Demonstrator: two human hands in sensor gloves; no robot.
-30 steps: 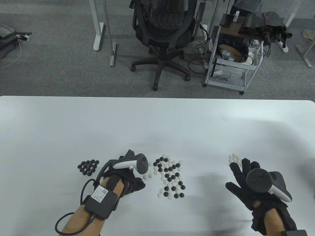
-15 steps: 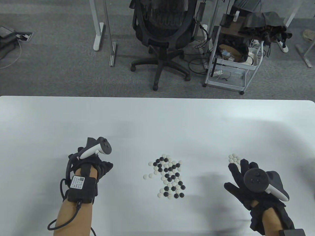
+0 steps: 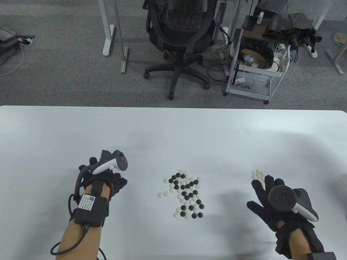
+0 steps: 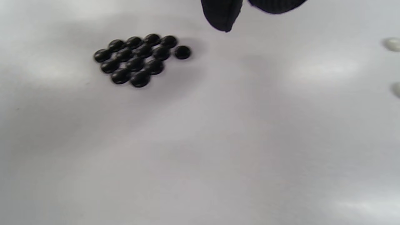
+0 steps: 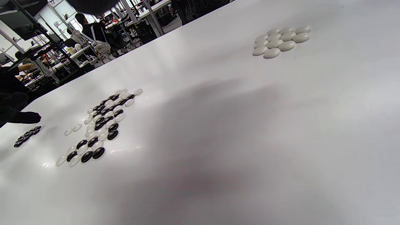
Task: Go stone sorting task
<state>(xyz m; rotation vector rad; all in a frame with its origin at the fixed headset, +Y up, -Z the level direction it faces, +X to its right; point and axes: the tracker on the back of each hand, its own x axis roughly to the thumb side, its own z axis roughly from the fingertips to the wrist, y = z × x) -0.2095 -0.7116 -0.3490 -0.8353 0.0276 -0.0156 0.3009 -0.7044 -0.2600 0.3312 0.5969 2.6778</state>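
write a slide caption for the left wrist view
Sorted black Go stones clustered on the white table, left hand's gloved fingertips hovering nearby.

mixed stones point(image 3: 187, 195) centre, sorted stones point(image 3: 258, 174) right

The left hand point(image 3: 104, 178) is covering the black stones point(image 4: 137, 59) in the table view; its fingers point(image 4: 222, 15) are being cropped.

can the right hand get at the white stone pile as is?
Probably yes. The right hand hovers open just short of the white stone pile, with only bare table between them.
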